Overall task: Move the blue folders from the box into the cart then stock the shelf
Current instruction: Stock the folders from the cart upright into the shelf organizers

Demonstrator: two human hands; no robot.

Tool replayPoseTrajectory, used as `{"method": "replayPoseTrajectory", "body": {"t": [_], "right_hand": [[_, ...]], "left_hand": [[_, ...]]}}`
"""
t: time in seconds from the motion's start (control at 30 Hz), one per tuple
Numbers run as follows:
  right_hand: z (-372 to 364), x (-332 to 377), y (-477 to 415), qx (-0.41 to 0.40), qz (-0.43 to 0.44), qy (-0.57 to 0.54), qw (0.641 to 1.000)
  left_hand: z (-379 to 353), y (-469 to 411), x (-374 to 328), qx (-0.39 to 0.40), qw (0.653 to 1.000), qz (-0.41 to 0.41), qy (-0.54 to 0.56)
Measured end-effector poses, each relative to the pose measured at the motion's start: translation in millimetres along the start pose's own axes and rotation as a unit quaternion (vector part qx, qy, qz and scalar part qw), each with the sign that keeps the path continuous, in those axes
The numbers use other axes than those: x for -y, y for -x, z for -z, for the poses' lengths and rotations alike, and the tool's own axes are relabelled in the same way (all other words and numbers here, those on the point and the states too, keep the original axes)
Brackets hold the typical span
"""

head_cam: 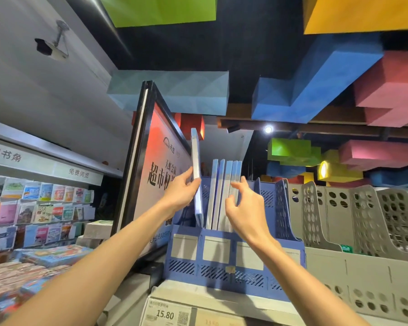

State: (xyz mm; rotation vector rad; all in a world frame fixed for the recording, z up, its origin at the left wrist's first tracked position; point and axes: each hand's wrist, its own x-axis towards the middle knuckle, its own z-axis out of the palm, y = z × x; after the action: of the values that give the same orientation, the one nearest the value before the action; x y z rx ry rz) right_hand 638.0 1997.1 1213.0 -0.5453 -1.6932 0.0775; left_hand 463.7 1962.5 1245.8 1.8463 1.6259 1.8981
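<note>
Step in hand, as I judge it: stocking the shelf, one folder at a time, into the blue rack (222, 262).

The left hand (183, 192) grasps a blue folder (196, 161), thumb and fingers pinched on its front edge. The folder stands nearly upright. Its lower end is inside a left-hand slot of the rack and its top is well above the others. The right hand (244, 205) has its fingers bent onto the front edges of the standing folders (222, 184) in the next slot and appears to hold them to the right.

To do it well:
- Hold the standing folders back so the gap is wide.
- Lower the new folder straight down until it seats on the rack floor.
- Release it only then.
- Mind the sign board (160, 161) just beside the left hand, which leaves little room to swing.

The held folder lies between the two hands and touches only the left. The standing folders touch the right.
</note>
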Motion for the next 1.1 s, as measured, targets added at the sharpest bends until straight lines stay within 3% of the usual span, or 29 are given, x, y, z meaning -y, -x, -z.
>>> {"method": "replayPoseTrajectory", "body": {"t": [0.17, 0.3, 0.73, 0.93, 1.1], "right_hand": [[-8, -20, -1, 0.061, -0.070, 0.024, 0.995], [-11, -24, -1, 0.079, -0.124, -0.018, 0.989], [-42, -62, -5, 0.014, -0.051, -0.074, 0.996], [-48, -66, -7, -0.032, -0.063, -0.118, 0.990], [-49, -70, -3, -0.022, -0.041, -0.080, 0.996]], "left_hand": [[-8, 2, 8, 0.061, 0.997, 0.044, 0.027], [-13, -6, 18, 0.094, 0.995, 0.010, -0.035], [-15, -19, 54, 0.041, 0.998, -0.015, -0.036], [-24, -19, 72, 0.050, 0.992, -0.040, -0.106], [-38, -17, 83, 0.069, 0.988, -0.046, -0.128]]}}
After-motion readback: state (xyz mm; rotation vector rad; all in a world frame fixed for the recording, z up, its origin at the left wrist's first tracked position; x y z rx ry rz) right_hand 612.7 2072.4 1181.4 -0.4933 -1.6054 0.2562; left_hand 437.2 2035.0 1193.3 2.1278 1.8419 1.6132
